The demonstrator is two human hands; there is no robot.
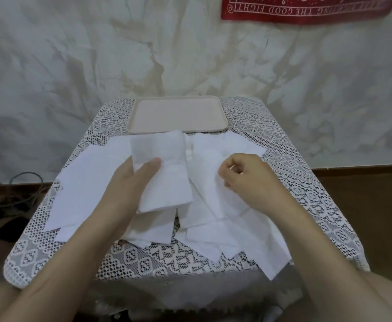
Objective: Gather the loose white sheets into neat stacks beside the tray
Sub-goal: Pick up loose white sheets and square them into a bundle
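Note:
Several loose white sheets (pixel 83 184) lie spread and overlapping across a small table, in front of a pale pink tray (pixel 177 130) that sits at the table's far edge with nothing in it. My left hand (pixel 132 182) holds one folded white sheet (pixel 164 168) lifted above the pile, thumb on top and fingers hidden beneath it. My right hand (pixel 248 180) rests on the right part of the pile (pixel 213 177), its fingers curled and pinching the edge of a sheet there.
A white lace cloth (pixel 306 194) covers the table and hangs over its edges. Behind stands a mottled white wall with a red banner (pixel 306 8) at the top right. Dark cables (pixel 11 194) lie on the floor to the left. My knee shows at bottom right.

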